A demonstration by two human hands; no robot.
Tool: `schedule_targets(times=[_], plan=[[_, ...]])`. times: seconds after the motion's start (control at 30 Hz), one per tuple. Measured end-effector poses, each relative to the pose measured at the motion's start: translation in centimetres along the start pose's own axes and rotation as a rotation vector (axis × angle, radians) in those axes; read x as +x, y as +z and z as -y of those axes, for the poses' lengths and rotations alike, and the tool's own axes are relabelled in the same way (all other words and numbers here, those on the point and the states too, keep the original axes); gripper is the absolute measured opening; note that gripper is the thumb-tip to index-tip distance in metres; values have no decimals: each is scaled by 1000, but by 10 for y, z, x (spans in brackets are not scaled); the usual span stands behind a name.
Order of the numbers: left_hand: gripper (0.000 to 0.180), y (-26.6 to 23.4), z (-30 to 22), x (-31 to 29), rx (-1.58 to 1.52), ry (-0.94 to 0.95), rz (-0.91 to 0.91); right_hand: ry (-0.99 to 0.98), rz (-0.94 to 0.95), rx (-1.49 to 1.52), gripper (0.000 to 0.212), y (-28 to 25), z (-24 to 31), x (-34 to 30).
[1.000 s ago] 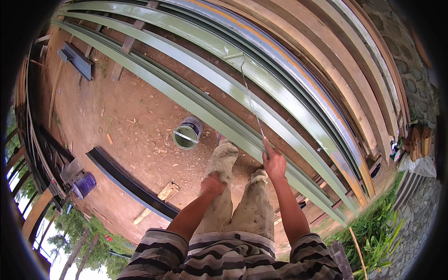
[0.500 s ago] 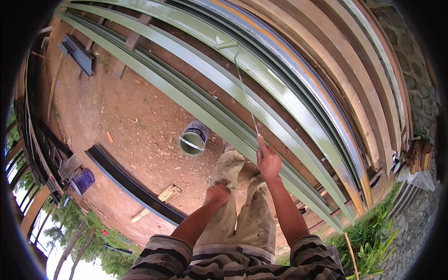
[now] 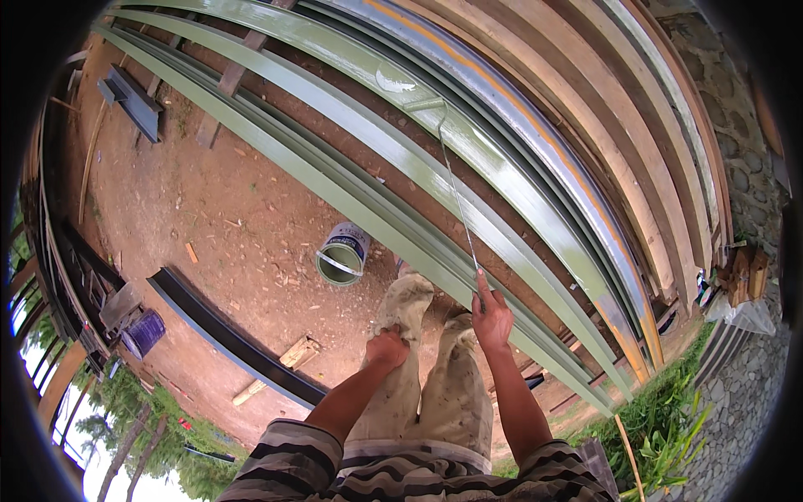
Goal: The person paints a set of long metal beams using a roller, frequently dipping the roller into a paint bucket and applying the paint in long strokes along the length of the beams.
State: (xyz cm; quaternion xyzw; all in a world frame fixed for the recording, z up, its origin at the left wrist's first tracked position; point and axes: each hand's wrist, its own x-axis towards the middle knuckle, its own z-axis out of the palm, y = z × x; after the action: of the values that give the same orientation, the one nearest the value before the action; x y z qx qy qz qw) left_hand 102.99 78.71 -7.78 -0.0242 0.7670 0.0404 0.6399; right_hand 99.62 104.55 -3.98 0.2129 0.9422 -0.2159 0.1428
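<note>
Right hand [image 3: 493, 320]: I grasp roller [image 3: 424, 105] on beam [image 3: 485, 151].
Left hand [image 3: 388, 348]: on leg [image 3: 406, 305], beam's near side; fingers clenched? I can't tell.

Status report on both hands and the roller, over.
Right hand gripping paint roller. Left hand on left trouser leg. Roller on green beam. Paint bucket on ground, not in the roller's way.

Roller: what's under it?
The roller is against a green beam, with a shiny pale patch nearby, to its upper left. The strip directly beneath is covered, so its coating can't be seen.
</note>
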Motion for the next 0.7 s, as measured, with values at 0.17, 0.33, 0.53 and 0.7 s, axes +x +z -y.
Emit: schedule_targets(times=[0.17,0.33,0.53,0.7], plan=[[57,3,5,-1,-6,2,-11,-25,-1,119,72,26,47,34],[59,6,9,-3,-39,-10,37,-53,23,128,73,52,97,68],[60,18,15,-4,-66,-7,29,-79,30,175,70,64,135,107],[60,25,15,-4,-43,-24,22,-51,91,138,71,73,151,115]])
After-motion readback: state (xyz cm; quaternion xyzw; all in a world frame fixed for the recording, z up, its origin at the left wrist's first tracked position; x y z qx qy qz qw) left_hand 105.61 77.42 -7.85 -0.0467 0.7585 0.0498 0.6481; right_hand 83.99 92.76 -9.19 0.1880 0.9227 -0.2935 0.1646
